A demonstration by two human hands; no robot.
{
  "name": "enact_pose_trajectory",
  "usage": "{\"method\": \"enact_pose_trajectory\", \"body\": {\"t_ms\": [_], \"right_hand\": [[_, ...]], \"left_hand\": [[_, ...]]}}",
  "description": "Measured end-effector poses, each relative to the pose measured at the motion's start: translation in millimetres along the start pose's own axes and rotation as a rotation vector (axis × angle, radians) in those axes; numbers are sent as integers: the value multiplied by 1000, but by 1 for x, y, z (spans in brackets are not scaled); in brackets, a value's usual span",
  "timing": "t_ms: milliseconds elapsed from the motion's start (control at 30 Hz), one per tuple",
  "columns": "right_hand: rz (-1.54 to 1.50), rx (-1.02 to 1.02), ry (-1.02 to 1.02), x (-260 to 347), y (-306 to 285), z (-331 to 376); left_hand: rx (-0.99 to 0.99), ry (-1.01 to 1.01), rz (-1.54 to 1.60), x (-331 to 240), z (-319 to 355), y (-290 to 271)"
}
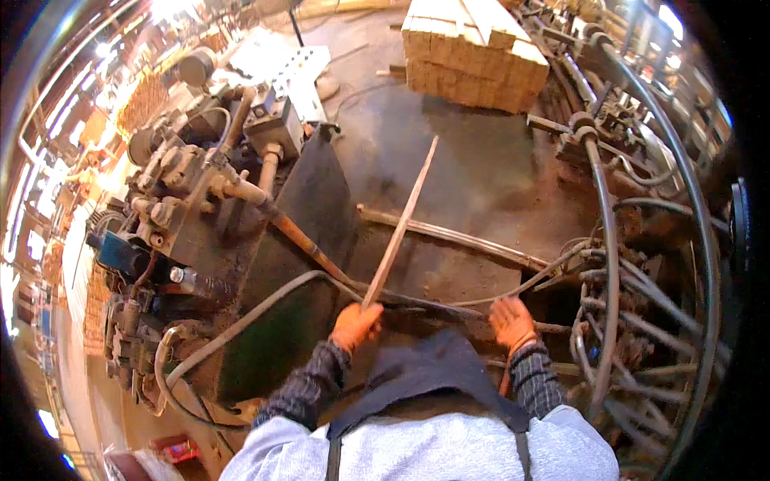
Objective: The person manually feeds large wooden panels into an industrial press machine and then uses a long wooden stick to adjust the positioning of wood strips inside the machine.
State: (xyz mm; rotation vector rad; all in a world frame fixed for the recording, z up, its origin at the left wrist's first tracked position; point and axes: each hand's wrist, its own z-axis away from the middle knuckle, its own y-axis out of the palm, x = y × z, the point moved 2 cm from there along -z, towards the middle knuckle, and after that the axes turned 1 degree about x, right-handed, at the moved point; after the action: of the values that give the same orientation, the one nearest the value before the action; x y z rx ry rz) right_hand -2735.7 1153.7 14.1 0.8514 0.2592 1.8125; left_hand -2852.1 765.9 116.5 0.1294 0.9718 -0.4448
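Note:
My left hand [355, 326], in an orange work glove, is closed around the lower end of a long, thin wooden stick [403, 220]. The stick slants up and away to the right, its far tip over the dark floor. It passes across a metal rail [473, 240] lying behind it; whether the two touch I cannot tell. My right hand [513, 322], gloved the same way, holds nothing that I can see. Its fingers are extended and a little apart, close to a dark horizontal bar [553, 327]. A dark apron [437, 361] hangs between my forearms.
Machinery with pipes and valves [184, 184] stands on the left beside a dark metal plate [301, 208]. Hoses [607, 264] and bars crowd the right. Ahead lies a stack of sawn timber [473, 68] on the floor. A grey hose [249, 317] curves at the lower left.

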Motion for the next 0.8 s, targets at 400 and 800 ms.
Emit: {"method": "enact_pose_trajectory", "body": {"t_ms": [400, 800], "right_hand": [[84, 192, -44, 175, 133, -143], [351, 184, -64, 273, 335, -351]], "left_hand": [[-200, -117, -135, -214, -270, -39], [-552, -127, -1155, -397, -501, -188]]}}
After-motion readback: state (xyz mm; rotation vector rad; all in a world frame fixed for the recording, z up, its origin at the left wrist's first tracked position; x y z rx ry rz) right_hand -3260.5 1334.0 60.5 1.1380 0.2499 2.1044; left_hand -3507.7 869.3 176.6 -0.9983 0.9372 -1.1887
